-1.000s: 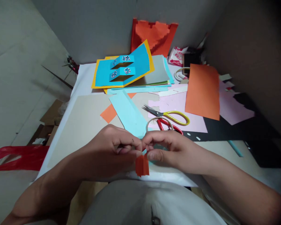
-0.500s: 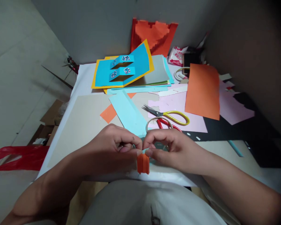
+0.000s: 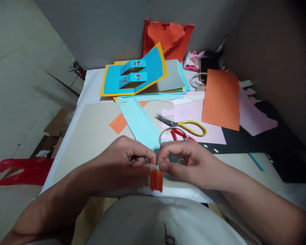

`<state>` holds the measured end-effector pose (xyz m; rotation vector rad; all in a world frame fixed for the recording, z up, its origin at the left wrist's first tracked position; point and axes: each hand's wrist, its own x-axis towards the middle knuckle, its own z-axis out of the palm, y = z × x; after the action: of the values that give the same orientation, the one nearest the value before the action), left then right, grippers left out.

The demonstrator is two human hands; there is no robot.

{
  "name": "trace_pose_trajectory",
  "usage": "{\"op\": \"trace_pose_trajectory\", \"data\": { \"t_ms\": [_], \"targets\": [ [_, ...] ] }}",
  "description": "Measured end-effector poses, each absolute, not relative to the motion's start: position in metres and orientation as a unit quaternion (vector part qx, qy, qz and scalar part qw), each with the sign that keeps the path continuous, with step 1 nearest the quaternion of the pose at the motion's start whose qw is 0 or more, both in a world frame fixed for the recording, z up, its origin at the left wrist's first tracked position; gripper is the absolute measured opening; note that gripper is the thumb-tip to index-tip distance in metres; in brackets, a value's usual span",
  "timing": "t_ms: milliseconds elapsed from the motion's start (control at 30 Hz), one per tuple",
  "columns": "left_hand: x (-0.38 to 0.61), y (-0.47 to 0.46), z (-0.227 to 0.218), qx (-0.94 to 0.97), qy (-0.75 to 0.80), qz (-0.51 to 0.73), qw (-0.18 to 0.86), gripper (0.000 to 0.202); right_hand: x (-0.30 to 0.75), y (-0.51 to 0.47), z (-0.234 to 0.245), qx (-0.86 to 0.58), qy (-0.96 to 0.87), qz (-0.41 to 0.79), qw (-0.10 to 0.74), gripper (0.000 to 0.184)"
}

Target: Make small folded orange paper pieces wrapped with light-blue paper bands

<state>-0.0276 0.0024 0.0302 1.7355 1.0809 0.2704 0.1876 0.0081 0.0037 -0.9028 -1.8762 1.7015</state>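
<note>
I see L hand (image 3: 122,160) & R hand (image 3: 192,163), both pinching the folded orange paper (image 3: 156,181) at its top edge. Paper's lower ctr of frame, w/ most of it hanging below the grip.

From here, the small, pleated orange paper piece (image 3: 156,180) is looking matt and creased, while the flat, rectangular orange paper sheet (image 3: 220,99) is showing me a smooth, dull face. The slim yellow-handled scissors (image 3: 179,124) are pairing dark metal blades with glossy, plastic-looking grips, and the thin red plastic bag (image 3: 33,168) is gleaming softly.
</note>
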Motion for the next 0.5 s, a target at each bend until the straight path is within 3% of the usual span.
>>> {"op": "trace_pose_trajectory", "data": {
  "t_ms": [500],
  "targets": [
    [-0.0310,0.0036,0.0249,0.748,0.430,0.171,0.475,0.010,0.1840,0.0063,0.0052,-0.348,-0.670,0.602,0.259,0.008]
  ]
}}
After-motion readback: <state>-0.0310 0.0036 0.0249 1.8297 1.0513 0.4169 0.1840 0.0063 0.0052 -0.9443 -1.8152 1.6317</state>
